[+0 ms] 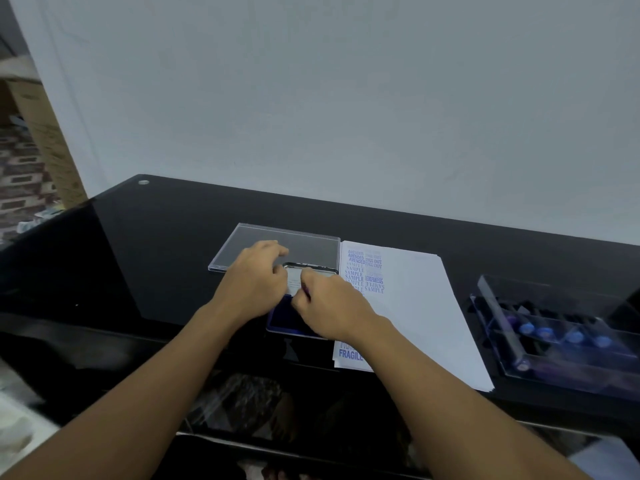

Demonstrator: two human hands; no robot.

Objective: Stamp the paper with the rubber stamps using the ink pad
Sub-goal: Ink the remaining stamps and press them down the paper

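Pressing squarely into the ink pad (281, 322), centre frame, looks like the step in hand. The right hand (327, 308) is curled, pinching what seems a small dark stamp (306, 292). The left hand (254, 284) curls at the pad's raised lid (313, 270); whether it grips, I cannot tell. Dab evenly, steady the pad, then lift straight toward the paper (408, 306) just right.

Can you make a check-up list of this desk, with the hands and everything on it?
Surface: shiny black table.
Job's things: open ink pad under both hands; paper beside it with blue marks; stamps in a clear box on the right.
Clutter: clear lid behind the ink pad.
Hands: left hand grip unclear; right hand pinches a mostly hidden stamp.
Cables: nothing seen.
Surroundings: plain wall; cardboard box far left.
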